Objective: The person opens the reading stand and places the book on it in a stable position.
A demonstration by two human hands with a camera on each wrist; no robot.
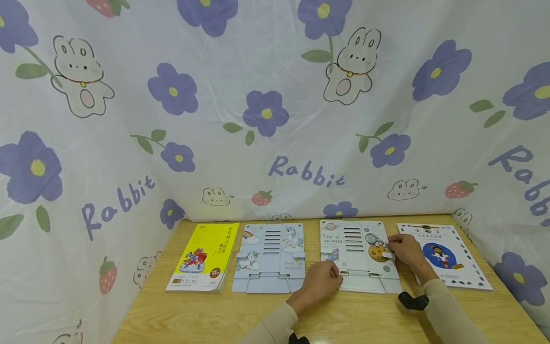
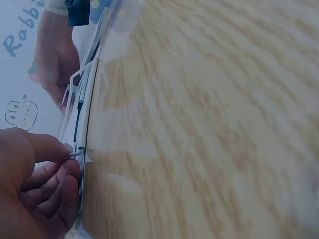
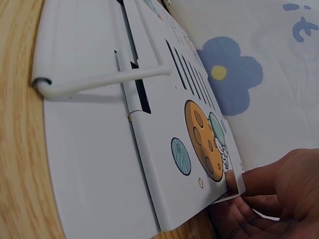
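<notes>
A white metal book stand (image 1: 354, 260) printed "Tiny universe" lies flat near the back of the table, with a planet and an astronaut on its right half. My left hand (image 1: 320, 282) is at its lower left corner. In the left wrist view, the thumb and fingertips pinch the end of the stand's white wire bracket (image 2: 76, 153). My right hand (image 1: 408, 251) grips the stand's right edge beside the small side tab (image 1: 388, 255). The right wrist view has that thumb on the front face, the other fingers partly hidden behind the edge.
A second book stand (image 1: 270, 263) with unicorns lies left of this one. Beyond it is a yellow book (image 1: 219, 239); a white book (image 1: 464, 258) lies at the right, partly behind my right hand. A patterned curtain (image 1: 223, 157) encloses the wooden table (image 1: 356, 317).
</notes>
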